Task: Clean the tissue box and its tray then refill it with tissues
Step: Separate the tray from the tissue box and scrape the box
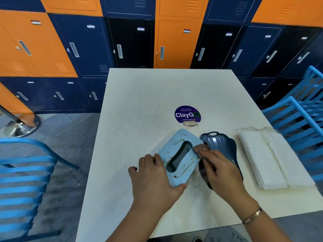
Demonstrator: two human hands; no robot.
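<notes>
The left hand (153, 180) grips the stained light-blue tissue box (172, 147) near the middle of the bench (148, 102). The right hand (220, 170) pinches a soiled brown wipe (200, 148) against the box's right edge, over the dark blue tray (222, 142). A stack of white tissues (267, 158) lies further right.

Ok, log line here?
left hand grips stained light-blue plastic tissue box | right hand pinches dark wiping cloth on it | dark-blue ridged tray beside
</notes>
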